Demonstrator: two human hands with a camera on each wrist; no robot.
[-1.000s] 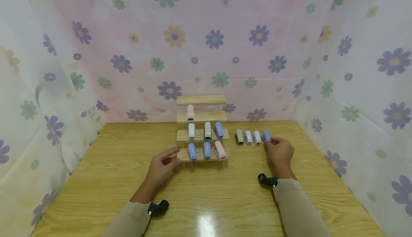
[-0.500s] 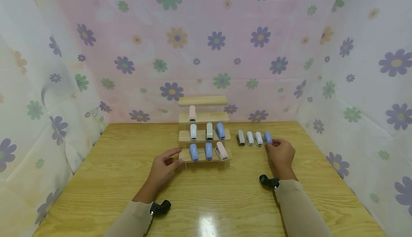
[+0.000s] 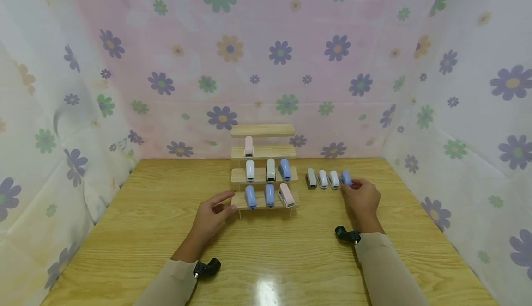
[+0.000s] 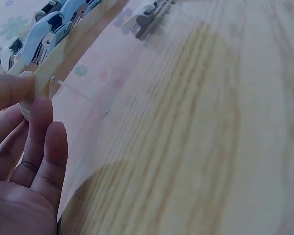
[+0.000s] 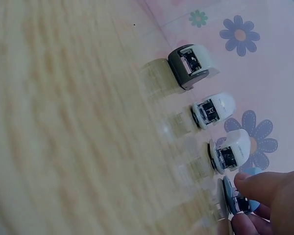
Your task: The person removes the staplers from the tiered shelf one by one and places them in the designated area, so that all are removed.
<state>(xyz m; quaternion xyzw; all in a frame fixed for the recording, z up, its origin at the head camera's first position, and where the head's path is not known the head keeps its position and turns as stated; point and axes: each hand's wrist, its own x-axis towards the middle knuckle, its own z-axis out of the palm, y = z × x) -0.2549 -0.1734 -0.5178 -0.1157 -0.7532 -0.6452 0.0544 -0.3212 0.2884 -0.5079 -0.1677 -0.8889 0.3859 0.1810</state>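
Observation:
My left hand (image 3: 211, 216) pinches the left end of the bottom board of a wooden tiered stand (image 3: 262, 130), thumb above and fingers curled beneath, as the left wrist view shows. At the right end of a row of mini staplers on the table, my right hand (image 3: 362, 198) holds a blue stapler (image 3: 345, 178) between thumb and fingers. Left of it in that row stand two white staplers, one (image 3: 334, 179) close beside it and another (image 3: 322, 179), then a grey stapler (image 3: 311, 178). In the right wrist view the blue stapler (image 5: 241, 203) is partly covered by the thumb.
On the stand's bottom board sit two blue staplers, one (image 3: 250, 197) at left, and a tilted pink stapler (image 3: 286, 194). The board above holds a white (image 3: 250, 170), a grey-white (image 3: 271, 169) and a blue stapler (image 3: 284, 169). Higher is a pink stapler (image 3: 248, 146). Flowered cloth (image 3: 266, 98) surrounds the table.
The head view has shifted slightly, moving everything a little right and down in it. Both hands keep their places at the stand and at the blue stapler.

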